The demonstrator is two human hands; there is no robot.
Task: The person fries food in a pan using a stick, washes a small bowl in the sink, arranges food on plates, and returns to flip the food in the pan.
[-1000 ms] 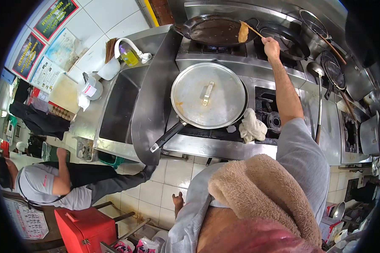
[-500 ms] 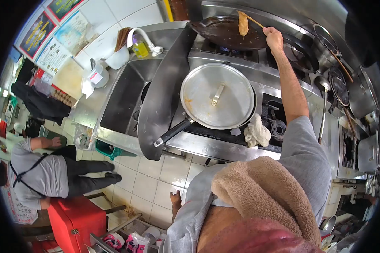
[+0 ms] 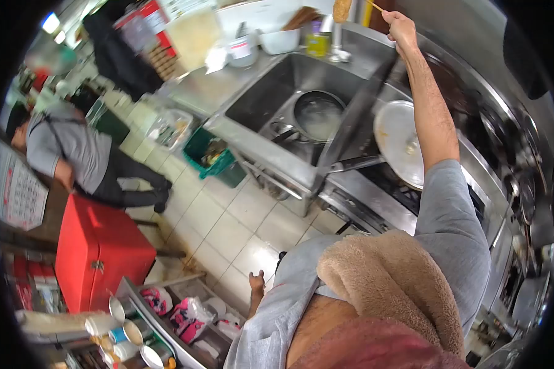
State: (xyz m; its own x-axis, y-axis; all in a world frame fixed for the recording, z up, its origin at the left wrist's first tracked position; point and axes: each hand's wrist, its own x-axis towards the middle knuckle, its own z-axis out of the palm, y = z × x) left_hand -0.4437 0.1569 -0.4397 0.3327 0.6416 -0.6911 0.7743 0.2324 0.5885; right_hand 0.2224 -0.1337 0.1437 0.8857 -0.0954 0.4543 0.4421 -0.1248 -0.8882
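Note:
Raised at the top of the view, my right hand point(image 3: 400, 29) grips a thin wooden skewer point(image 3: 374, 5). At its far end is a golden-brown piece of battered food point(image 3: 341, 11), partly cut off by the frame edge. The food appears above the back of the sink, near a yellow-green soap bottle point(image 3: 317, 44). Low beside my body hangs my left hand point(image 3: 256, 283), fingers apart and holding nothing. To the left of my right forearm, a metal lid point(image 3: 397, 132) covers a long-handled pan on the stove.
A steel sink point(image 3: 246, 111) holds a pan point(image 3: 319, 115) of cloudy water. Under its left side stands a green bin point(image 3: 197, 147). At left, a person point(image 3: 83, 150) stands by a red cooler box point(image 3: 98, 252). A drawer point(image 3: 184, 320) with packets is lower left.
My view has swung left, away from the wide dark pan. My right hand has carried the skewer and food from above that pan toward the sink. My left hand still hangs low.

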